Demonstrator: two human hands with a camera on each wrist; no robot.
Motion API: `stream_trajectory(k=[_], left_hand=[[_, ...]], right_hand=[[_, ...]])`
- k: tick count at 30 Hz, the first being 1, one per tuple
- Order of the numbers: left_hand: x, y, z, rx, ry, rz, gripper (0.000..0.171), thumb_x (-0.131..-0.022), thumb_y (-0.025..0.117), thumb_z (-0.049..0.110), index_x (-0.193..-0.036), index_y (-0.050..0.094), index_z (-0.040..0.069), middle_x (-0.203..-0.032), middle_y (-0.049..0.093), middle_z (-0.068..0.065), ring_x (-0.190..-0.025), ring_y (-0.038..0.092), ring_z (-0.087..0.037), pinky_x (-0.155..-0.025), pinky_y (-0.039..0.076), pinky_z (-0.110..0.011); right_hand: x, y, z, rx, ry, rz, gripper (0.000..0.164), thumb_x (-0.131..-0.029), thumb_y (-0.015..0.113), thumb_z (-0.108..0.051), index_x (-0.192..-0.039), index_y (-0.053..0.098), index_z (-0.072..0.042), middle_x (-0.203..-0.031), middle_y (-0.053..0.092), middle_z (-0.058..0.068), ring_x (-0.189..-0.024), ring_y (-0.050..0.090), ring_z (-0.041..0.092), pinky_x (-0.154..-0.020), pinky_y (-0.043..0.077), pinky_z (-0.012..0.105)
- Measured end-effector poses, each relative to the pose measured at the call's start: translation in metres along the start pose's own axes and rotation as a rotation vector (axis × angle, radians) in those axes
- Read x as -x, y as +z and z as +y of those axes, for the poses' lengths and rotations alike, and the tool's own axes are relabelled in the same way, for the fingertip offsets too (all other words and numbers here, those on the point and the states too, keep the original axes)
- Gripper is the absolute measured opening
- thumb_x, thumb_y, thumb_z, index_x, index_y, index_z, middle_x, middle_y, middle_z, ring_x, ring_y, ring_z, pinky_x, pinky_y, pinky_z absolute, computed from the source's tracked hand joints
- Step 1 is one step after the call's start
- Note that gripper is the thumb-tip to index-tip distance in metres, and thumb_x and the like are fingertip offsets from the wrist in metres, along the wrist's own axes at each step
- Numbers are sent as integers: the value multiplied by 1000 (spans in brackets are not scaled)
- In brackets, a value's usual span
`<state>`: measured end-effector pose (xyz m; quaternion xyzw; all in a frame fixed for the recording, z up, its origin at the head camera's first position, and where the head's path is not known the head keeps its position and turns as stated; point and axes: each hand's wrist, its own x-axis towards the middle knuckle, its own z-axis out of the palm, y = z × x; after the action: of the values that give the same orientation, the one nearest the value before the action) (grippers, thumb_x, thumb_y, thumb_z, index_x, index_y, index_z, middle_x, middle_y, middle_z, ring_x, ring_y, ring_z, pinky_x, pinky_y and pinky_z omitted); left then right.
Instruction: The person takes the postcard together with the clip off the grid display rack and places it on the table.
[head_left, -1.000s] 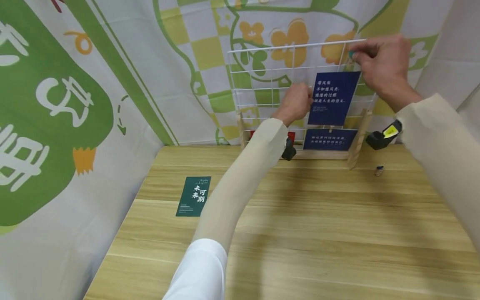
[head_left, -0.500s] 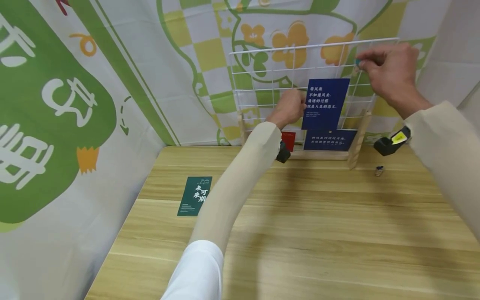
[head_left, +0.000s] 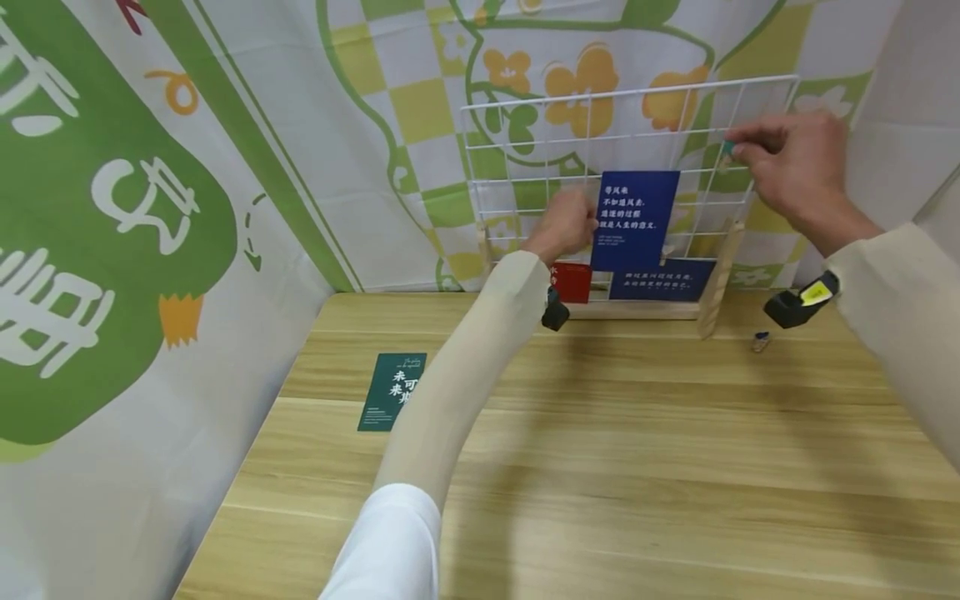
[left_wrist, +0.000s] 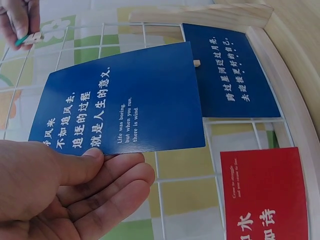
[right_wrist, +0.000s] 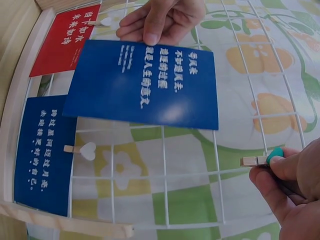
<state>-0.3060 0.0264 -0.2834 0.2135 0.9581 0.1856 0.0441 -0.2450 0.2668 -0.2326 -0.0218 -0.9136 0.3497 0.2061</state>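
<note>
Two hands work at the rack (head_left: 637, 311) that stands along the far side of the table (head_left: 637, 467). The left hand (head_left: 562, 223) pinches the blue card (head_left: 633, 218) by its left edge, thumb on the printed front and fingers behind. The card is upright with a slight tilt, in front of the wire grid, right of the grid's middle; whether its back touches the wires cannot be told. To the right, well apart from the card, the right hand (head_left: 798, 171) grips the clip (right_wrist: 256, 161) between thumb and forefinger by its teal end, the wooden end pointing down, near the upper right of the grid. Low on the rack, a second blue one, the lower card (head_left: 663, 283), hangs with a heart clip (right_wrist: 87, 151) at its top edge, and the red card (head_left: 576, 283) is to its left, with another white clip (right_wrist: 104, 22) at its top. On the table, the green card (head_left: 390, 392) lies at the left, nearer than the rack and partly hidden by the left sleeve. A small object (head_left: 761, 342), too small to name, lies right of the rack's right foot. Behind everything hangs patterned cloth (head_left: 420, 100).
</note>
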Motion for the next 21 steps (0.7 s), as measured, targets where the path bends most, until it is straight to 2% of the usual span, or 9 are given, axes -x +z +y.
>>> stream_trajectory(k=[7, 10, 13, 17, 21], left_hand=[[7, -1, -9, 77, -45, -62, 22, -102, 51, 14, -95, 70, 4, -96, 72, -10, -74, 58, -13, -65, 50, -19], [10, -1, -12, 102, -57, -87, 22, -102, 51, 12, -95, 69, 4, -95, 71, -11, -73, 59, -13, -65, 51, -19], [13, -1, -18, 128, -63, -97, 21, -102, 51, 11, -95, 70, 2, -93, 70, -12, -75, 62, -16, -64, 52, -19], [19, -2, -30, 118, -70, -109, 21, -102, 51, 11, -96, 68, 0, -94, 72, -15, -82, 69, -22, -64, 54, -21], [26, -2, -43, 97, -82, -119, 20, -102, 52, 10, -97, 68, 0, -94, 72, -15, -81, 70, -22, -67, 56, -25]], right_hand=[[8, -5, 15, 11, -9, 1, 28, -97, 61, -22, -120, 69, -7, -113, 70, -3, -67, 47, -24, -58, 41, 2], [11, -8, 21, 19, 7, -16, 31, -98, 60, -26, -122, 68, -7, -113, 71, -8, -69, 47, -23, -59, 40, 3], [13, -11, 26, 20, 37, -40, 32, -99, 59, -28, -123, 67, -9, -116, 69, -7, -70, 47, -23, -59, 40, 4], [15, -14, 31, 17, 67, -62, 32, -99, 58, -29, -125, 67, -12, -120, 67, -6, -70, 46, -24, -60, 41, 3], [19, -16, 38, 17, 62, -51, 31, -99, 59, -28, -124, 68, -11, -115, 69, -12, -68, 46, -25, -60, 40, 2]])
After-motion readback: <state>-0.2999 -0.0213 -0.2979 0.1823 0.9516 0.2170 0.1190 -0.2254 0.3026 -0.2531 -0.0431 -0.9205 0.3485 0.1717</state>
